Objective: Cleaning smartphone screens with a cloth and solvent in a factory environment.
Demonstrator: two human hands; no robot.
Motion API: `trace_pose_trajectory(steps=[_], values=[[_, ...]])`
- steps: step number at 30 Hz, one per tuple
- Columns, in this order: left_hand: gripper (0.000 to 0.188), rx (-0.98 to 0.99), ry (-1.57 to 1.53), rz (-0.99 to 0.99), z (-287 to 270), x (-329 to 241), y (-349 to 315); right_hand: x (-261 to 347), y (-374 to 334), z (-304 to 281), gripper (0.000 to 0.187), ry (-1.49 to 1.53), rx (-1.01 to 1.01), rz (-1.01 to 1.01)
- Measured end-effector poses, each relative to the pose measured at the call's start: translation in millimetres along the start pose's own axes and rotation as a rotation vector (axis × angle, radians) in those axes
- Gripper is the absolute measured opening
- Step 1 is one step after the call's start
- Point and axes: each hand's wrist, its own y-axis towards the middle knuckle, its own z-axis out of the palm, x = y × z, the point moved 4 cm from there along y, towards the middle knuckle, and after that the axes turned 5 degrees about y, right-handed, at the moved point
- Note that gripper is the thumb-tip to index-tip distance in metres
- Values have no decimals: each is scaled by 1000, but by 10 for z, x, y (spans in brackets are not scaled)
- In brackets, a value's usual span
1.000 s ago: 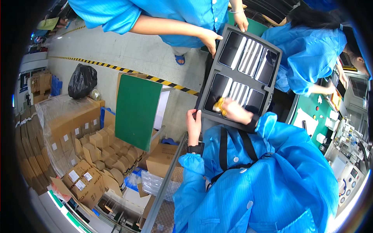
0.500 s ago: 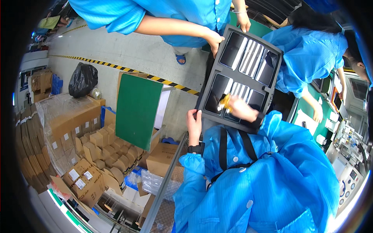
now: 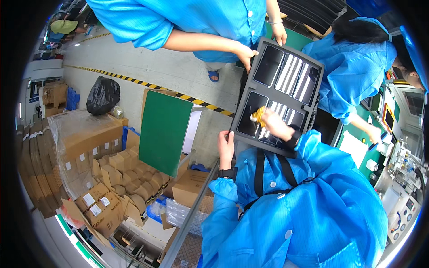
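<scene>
A dark grey tray holds several glossy black phone-shaped panels in two rows, with light strips mirrored in them. My left hand grips the tray's near left corner, its thumb at the rim. My right hand is closed around a small yellow object, too blurred to name. That object is over the near row's left panel; whether it touches the glass I cannot tell. Across from me, a co-worker's left-side hand and other hand hold the tray's far end.
At right, another person in blue reaches over a green bench beside metal equipment. A green board stands left of my arm, near cardboard boxes. Farther back are a black bag and striped floor tape.
The scene has shifted slightly down and right in the picture. My right hand still keeps the yellow object over the same panel. The person at right has moved a hand outward along the bench.
</scene>
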Motion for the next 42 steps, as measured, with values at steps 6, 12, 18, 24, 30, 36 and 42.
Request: trace_pose_trajectory(steps=[6, 12, 18, 24, 30, 36, 42], values=[[27, 3, -99, -126, 17, -40, 11, 45, 373, 172, 13, -156, -68, -23], [27, -19, -75, -71, 17, -60, 7, 398, 1, 597, 16, -25, 192, -157], [27, -86, 4, 53, 9, -3, 14, 302, -260, 147, 21, 11, 420, -153], [26, -99, -7, 83, 18, 9, 7, -135, -14, -400, 14, -12, 138, 133], [25, -56, 4, 52, 17, -63, 11, -450, 1, -18, 18, 20, -195, 382], [27, -50, 78, 32, -18, 127, -17, 246, -518, 338, 24, 143, 187, 82], [18, -113, 213, 100, -225, -843, -140, 67, -799, -642, 19, 1034, -186, 758]])
